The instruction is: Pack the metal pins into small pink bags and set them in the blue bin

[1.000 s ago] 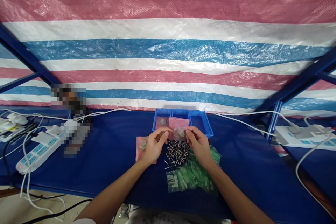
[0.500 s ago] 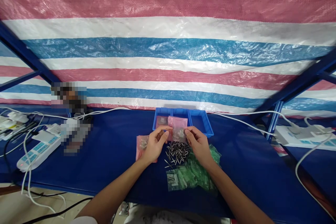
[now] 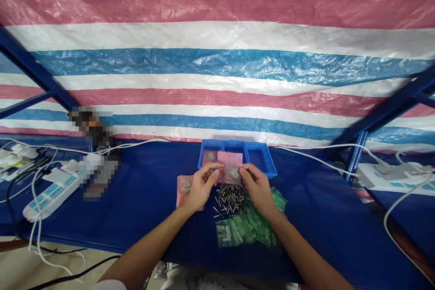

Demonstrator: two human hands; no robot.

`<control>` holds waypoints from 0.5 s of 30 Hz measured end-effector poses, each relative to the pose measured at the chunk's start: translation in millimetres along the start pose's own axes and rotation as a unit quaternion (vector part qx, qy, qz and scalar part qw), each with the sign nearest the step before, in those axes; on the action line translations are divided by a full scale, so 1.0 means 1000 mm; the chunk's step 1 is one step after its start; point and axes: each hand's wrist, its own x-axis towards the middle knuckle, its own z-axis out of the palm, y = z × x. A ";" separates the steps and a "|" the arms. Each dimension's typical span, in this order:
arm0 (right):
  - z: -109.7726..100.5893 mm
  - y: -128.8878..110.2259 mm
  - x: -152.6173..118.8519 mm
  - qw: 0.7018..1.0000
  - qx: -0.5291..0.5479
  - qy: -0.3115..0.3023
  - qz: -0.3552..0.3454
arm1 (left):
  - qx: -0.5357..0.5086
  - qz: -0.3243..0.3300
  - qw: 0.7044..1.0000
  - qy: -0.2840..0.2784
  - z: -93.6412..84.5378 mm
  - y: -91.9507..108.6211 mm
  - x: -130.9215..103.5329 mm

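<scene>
A pink plastic bag (image 3: 231,167) with small metal parts inside is held up between my two hands, in front of a blue divided tray (image 3: 261,158). My left hand (image 3: 201,186) pinches its left side, and my right hand (image 3: 257,186) pinches its right edge. Below the bag lies a pile of dark, thin metal pins (image 3: 230,199). Green-tinted clear bags (image 3: 253,225) are heaped beside the pile, partly under my right forearm. Another pink bag (image 3: 183,188) lies partly behind my left hand. One more pink bag (image 3: 210,157) rests in the tray's left compartment.
White power strips with cables stand at the left (image 3: 50,197) and right (image 3: 377,176) of the blue table (image 3: 142,199). A blurred-out shape is at the back left. Striped sheeting (image 3: 217,68) hangs behind the table, between blue metal posts.
</scene>
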 end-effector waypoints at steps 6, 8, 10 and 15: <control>0.000 0.001 0.000 1.000 -0.007 0.011 -0.003 | 0.006 -0.002 1.000 -0.001 -0.001 0.000 0.000; 0.000 -0.001 0.000 1.000 -0.005 0.011 -0.001 | 0.009 -0.001 1.000 -0.001 0.000 0.000 0.000; 0.000 -0.002 -0.001 1.000 -0.004 0.007 0.007 | 0.012 -0.001 1.000 0.000 0.000 0.000 -0.001; 0.002 -0.002 -0.001 1.000 0.020 0.004 0.008 | 0.009 0.002 1.000 -0.003 -0.001 0.002 0.000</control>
